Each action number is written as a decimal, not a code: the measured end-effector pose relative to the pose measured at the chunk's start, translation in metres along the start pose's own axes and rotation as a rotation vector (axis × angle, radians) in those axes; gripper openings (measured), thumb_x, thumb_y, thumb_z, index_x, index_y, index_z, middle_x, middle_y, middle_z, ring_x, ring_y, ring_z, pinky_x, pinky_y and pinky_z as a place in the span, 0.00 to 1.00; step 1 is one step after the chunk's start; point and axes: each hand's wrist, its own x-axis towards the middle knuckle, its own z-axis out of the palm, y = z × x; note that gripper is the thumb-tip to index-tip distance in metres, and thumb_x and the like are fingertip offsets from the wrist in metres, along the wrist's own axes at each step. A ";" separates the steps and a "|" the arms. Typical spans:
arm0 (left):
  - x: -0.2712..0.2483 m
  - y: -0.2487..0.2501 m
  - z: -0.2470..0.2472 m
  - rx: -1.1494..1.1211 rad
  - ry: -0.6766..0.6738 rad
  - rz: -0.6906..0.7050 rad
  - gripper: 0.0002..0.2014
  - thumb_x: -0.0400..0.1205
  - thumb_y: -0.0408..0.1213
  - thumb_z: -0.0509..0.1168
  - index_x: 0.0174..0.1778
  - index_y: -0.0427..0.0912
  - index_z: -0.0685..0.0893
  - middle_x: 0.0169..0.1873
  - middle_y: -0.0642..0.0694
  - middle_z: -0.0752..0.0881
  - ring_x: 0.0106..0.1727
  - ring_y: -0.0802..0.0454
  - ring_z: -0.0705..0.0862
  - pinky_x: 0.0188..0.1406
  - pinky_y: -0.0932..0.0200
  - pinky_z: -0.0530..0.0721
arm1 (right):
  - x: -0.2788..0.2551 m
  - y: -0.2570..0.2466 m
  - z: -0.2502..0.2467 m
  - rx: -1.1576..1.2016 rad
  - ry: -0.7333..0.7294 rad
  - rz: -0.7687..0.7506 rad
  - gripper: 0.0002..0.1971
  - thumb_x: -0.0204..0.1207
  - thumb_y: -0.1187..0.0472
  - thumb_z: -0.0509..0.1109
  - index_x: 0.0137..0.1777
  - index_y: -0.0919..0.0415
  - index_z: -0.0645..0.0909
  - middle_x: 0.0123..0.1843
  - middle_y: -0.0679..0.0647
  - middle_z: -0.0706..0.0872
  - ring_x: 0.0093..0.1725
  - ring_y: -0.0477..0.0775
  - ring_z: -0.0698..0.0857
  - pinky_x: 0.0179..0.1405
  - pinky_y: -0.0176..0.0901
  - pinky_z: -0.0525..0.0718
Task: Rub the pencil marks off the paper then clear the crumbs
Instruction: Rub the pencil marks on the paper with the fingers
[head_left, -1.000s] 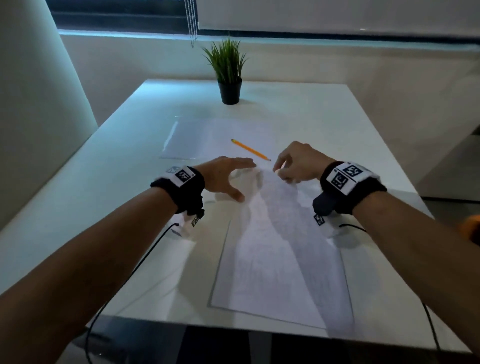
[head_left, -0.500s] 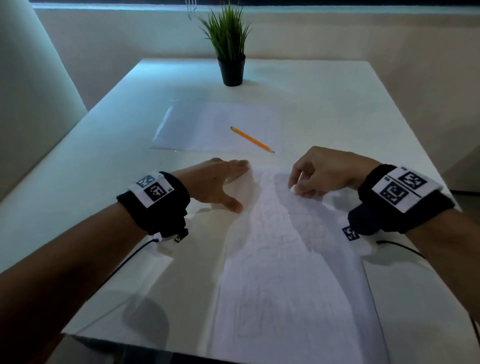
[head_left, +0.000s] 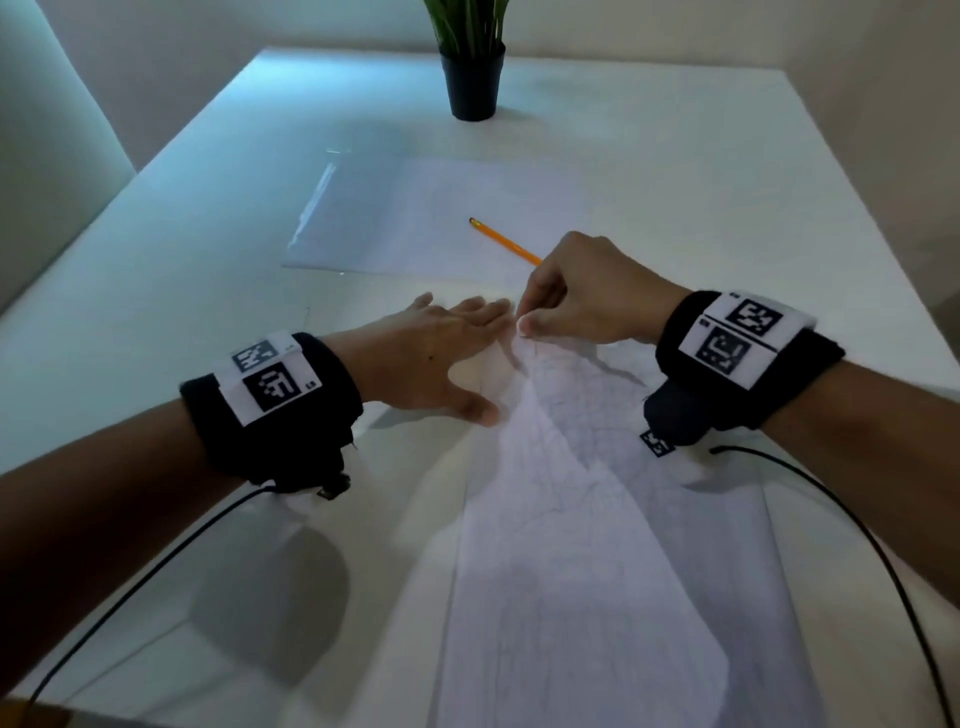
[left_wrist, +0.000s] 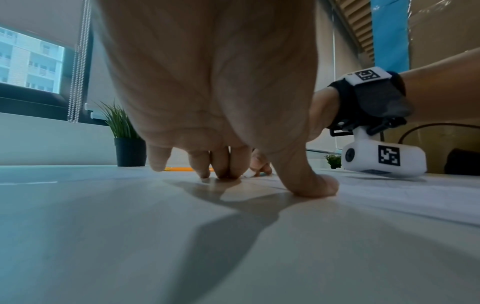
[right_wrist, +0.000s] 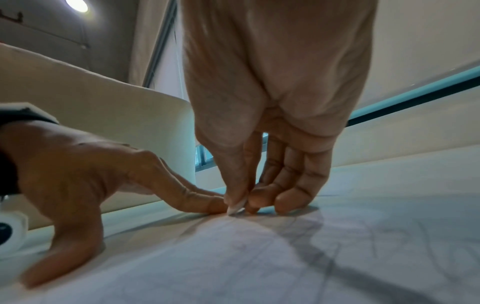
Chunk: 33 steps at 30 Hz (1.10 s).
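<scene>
White table (head_left: 675, 171) under dim light, and both hands are down on the near sheet of paper (head_left: 571, 571), which lies along the table's front half and carries faint pencil lines. Right hand (head_left: 587, 296) is curled, thumb and fingertips pinching a small white eraser (right_wrist: 235, 209) whose tip sits on the paper at its far edge; from the right wrist view the eraser is only a pale sliver under the thumb, so its shape is hard to make out. Left hand (head_left: 421, 358) lies flat with fingers straight and thumb spread wide, its fingertips pressing the far left corner of the sheet, right next to the eraser, nearly touching the right hand's fingers. Thumb tip presses down at the sheet's left edge in the left wrist view. Black wristbands with square printed markers wrap both wrists, cables trailing back toward the near edge. Beyond the hands, an orange pencil (head_left: 504, 241) lies slantwise on a second sheet (head_left: 415, 218), its near end hidden behind the right hand. Farther still, a small green plant in a black pot (head_left: 472, 88) stands near the table's far edge. No crumbs can be made out.
</scene>
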 end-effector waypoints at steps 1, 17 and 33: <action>0.000 0.000 0.000 -0.002 -0.004 -0.001 0.53 0.77 0.67 0.65 0.89 0.49 0.43 0.88 0.53 0.46 0.88 0.53 0.47 0.83 0.39 0.46 | 0.000 -0.001 0.001 0.000 0.017 -0.005 0.03 0.71 0.60 0.81 0.44 0.57 0.94 0.39 0.48 0.93 0.43 0.42 0.89 0.47 0.38 0.88; 0.001 -0.008 0.005 -0.023 -0.002 0.035 0.54 0.75 0.73 0.62 0.89 0.49 0.47 0.88 0.54 0.48 0.87 0.54 0.50 0.83 0.43 0.58 | -0.001 -0.005 0.003 -0.052 0.019 -0.033 0.02 0.70 0.61 0.80 0.41 0.58 0.93 0.36 0.49 0.92 0.40 0.44 0.90 0.46 0.48 0.90; -0.003 0.002 0.000 -0.058 -0.098 -0.033 0.53 0.79 0.66 0.63 0.87 0.51 0.35 0.87 0.56 0.37 0.87 0.54 0.37 0.84 0.32 0.43 | -0.002 -0.008 0.004 -0.080 0.032 -0.038 0.03 0.71 0.63 0.77 0.40 0.59 0.93 0.37 0.49 0.92 0.41 0.46 0.90 0.47 0.47 0.91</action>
